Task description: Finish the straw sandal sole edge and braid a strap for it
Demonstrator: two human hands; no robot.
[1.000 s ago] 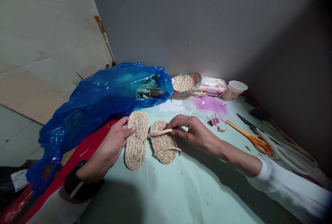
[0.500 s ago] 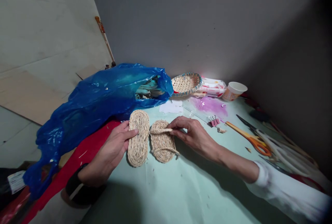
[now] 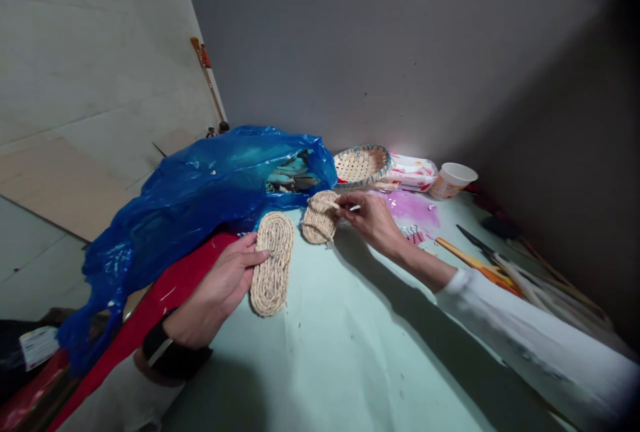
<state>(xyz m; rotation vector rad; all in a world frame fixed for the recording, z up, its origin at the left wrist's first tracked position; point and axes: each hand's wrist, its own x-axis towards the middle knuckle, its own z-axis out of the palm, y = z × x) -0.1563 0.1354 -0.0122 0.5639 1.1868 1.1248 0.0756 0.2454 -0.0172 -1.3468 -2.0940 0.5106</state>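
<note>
My left hand (image 3: 239,267) grips a long oval sole of coiled, braided straw (image 3: 273,265) by its left edge, thumb on top and fingers beneath. To the right and farther back is a smaller woven straw piece (image 3: 319,221), with cord bands across its face. My right hand (image 3: 367,219) pinches the cord at that piece's upper right between thumb and fingertips. A short cord end sticks out at its lower right. The two straw pieces are apart.
Behind are a blue plastic bag (image 3: 220,185), a woven basket (image 3: 363,164), a tissue pack (image 3: 413,173) and a paper cup (image 3: 453,182). A pink binder clip (image 3: 414,235) and orange-handled scissors (image 3: 493,272) lie right. Red material (image 3: 175,285) lies left on the pale green tabletop (image 3: 340,365).
My right hand has carried the smaller straw piece away from me, towards the bag and basket. My left hand still holds the oval sole, now slightly farther right in view.
</note>
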